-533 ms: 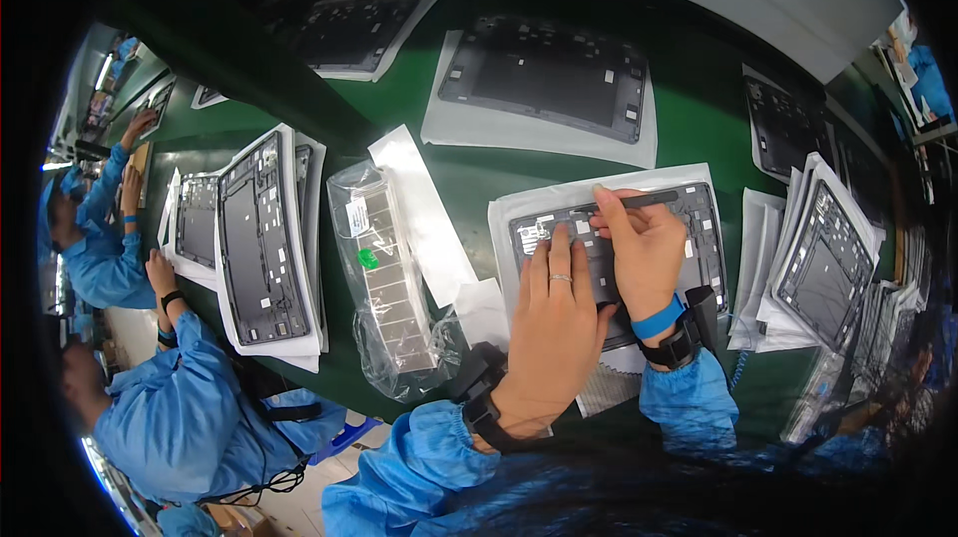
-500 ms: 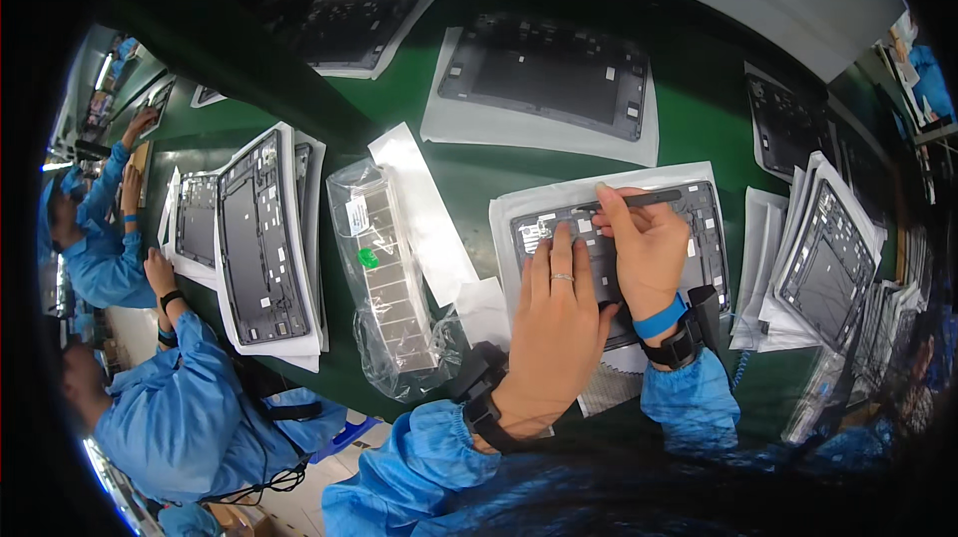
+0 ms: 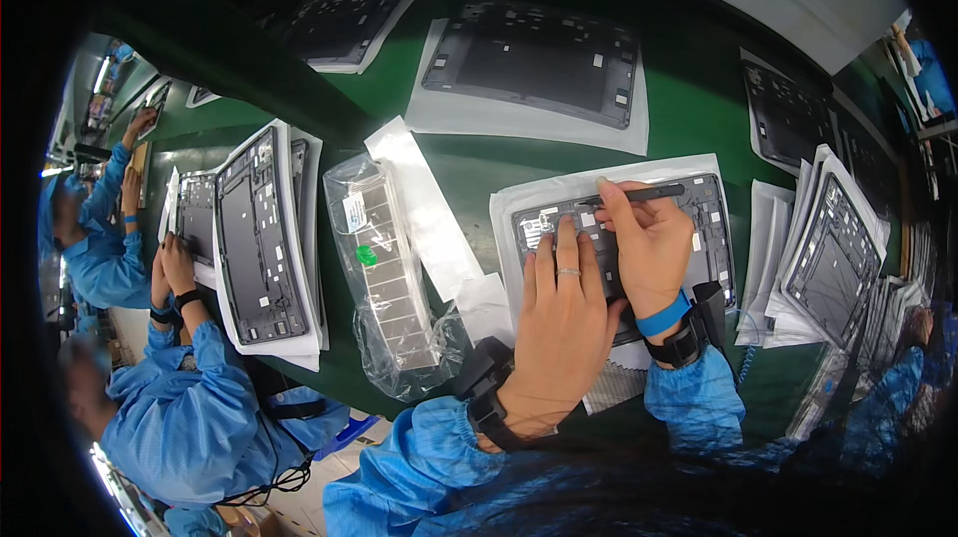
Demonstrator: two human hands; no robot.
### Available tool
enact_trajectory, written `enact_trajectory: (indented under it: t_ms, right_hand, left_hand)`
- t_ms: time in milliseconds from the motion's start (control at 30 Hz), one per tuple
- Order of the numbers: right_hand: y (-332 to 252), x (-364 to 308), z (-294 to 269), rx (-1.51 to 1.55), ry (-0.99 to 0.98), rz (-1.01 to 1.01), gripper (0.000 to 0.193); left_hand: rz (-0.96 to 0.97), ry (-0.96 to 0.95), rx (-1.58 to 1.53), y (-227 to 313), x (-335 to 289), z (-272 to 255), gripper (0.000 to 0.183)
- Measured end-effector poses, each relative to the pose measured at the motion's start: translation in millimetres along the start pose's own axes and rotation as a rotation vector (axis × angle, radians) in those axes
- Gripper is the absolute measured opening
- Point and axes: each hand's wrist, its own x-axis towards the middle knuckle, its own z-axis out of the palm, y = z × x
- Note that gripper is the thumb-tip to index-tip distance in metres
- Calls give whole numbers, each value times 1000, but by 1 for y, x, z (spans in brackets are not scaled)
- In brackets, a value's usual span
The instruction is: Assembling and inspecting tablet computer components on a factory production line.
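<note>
A dark grey tablet housing (image 3: 714,256), dotted with small white and silver pieces, lies on white sheet material (image 3: 507,200) in front of me. My left hand (image 3: 561,322) rests flat on its left half, fingers stretched out and pressing the surface. Over the upper middle of the housing, my right hand (image 3: 654,253) grips slim black tweezers (image 3: 664,192) between thumb and fingers. Their tip points left, close above the left fingertips. Whether anything sits in the tip is too small to tell.
Left of the housing stand a clear plastic bag (image 3: 394,282) of pale label strips and a white paper strip (image 3: 424,208). Other housings lie on sheets at the far side (image 3: 529,63), left (image 3: 261,238) and right (image 3: 836,248). Co-workers in blue (image 3: 200,407) sit at left.
The view has shifted slightly. My hands stay at nearly the same spot on the housing, the tweezers still held. The near co-worker's hands have come together over a housing at left.
</note>
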Motion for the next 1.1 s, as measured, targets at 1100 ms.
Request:
enact_trajectory:
  t_ms: [1100]
  right_hand:
    - [-24,-75,28,-291,-871,-267,18]
  left_hand:
    - [-177,-42,-66,-29,-160,-28,71]
